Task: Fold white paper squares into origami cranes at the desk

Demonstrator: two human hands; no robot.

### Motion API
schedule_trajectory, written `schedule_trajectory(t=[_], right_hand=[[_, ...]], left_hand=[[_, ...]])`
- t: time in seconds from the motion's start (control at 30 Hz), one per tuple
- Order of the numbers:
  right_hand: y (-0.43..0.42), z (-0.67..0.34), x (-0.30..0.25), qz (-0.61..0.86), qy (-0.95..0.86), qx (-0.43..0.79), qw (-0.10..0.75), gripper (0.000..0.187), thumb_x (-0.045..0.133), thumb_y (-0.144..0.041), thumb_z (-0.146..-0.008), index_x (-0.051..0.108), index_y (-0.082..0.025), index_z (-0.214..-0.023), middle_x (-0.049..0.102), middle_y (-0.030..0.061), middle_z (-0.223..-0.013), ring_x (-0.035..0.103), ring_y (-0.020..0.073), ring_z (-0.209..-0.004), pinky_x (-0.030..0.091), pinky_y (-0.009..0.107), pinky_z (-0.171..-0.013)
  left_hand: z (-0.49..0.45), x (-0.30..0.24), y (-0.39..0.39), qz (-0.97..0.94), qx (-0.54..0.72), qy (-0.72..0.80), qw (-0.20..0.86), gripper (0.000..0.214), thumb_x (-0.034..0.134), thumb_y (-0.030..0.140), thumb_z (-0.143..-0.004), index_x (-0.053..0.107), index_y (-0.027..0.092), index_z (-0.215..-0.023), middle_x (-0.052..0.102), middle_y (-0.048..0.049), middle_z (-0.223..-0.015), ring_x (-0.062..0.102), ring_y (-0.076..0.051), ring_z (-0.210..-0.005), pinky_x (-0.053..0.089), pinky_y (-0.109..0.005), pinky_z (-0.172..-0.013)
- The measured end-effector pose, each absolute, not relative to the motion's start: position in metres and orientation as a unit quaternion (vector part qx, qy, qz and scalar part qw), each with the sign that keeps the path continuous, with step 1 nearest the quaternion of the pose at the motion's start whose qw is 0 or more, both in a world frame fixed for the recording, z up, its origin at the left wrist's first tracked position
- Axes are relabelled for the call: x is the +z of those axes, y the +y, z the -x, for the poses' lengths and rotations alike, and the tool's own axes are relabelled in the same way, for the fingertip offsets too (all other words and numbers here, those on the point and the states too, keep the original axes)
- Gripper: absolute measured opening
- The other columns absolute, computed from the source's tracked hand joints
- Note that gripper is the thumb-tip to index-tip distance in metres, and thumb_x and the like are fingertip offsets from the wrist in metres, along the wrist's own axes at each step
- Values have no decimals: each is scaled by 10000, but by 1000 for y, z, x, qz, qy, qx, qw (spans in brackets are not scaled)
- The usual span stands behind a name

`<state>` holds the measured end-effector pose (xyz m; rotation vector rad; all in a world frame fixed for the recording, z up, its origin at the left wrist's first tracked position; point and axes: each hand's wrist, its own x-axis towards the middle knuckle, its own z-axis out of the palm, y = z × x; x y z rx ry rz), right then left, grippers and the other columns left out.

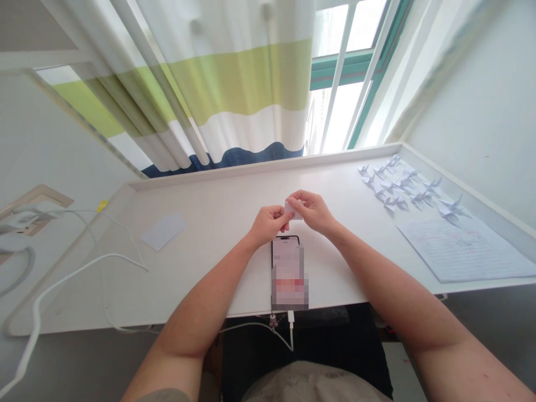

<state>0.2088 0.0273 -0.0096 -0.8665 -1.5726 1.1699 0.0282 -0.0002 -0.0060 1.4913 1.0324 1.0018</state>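
Between both hands, above the middle of the white desk [234, 273], is a small white piece of paper [298, 214]. My left hand [271, 222] pinches its left side with thumb and fingers. On the upper and right part of the sheet, my right hand [313, 209] is closed with the thumb in front. My fingers hide part of the paper, so I cannot tell how it is folded. Just below the hands lies a phone [285, 262] with a lit screen, partly blurred out. A white charging cable [291, 329] is plugged into its bottom end.
Several folded paper cranes [402, 184] sit at the back right. In front of them lies a written sheet [464, 245]. White paper sheets [164, 231] rest on the left. Cables [75, 279] run from a wall socket [29, 220]. A raised rim [268, 166] borders the desk before the curtain.
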Motion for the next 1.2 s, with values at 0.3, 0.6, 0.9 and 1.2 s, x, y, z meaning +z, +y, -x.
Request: schedule_trajectory(t=[0.3, 0.6, 0.9, 1.2], right_hand=[[29, -208, -16, 373, -677, 448, 450, 702, 625, -883, -874, 595, -216, -656, 579, -9, -566, 537, 142, -544, 443, 304, -573], [29, -208, -17, 369, -672, 447, 460, 684, 654, -839, -886, 556, -219, -613, 577, -6, -575, 511, 141, -581, 404, 301, -585], [33, -209, -19, 357, -653, 449, 495, 604, 624, -734, -980, 550, -229, -657, 563, -13, -596, 537, 154, -585, 466, 322, -613], [45, -229, -28, 283, -861, 111, 408, 292, 665, -271, -1035, 778, -344, -1294, 641, 75, -1555, 545, 344, -1451, 481, 619, -1188]], left_hand=[[-25, -19, 12, -553, 507, 425, 506, 530, 840, 672, -818, 720, 161, -740, 758, -74, -699, 626, -135, -558, 462, -287, -554], [-24, -22, 12, -607, 495, 418, 460, 604, 810, 744, -818, 715, 165, -678, 700, -42, -613, 625, -138, -563, 480, -289, -576], [-25, -15, 7, -595, 445, 384, 549, 510, 849, 647, -835, 790, 141, -869, 791, -100, -757, 736, -195, -664, 558, -333, -672], [-5, -19, 21, -537, 425, 468, 559, 498, 864, 604, -812, 684, 160, -674, 658, -15, -565, 536, -88, -430, 365, -254, -491]])
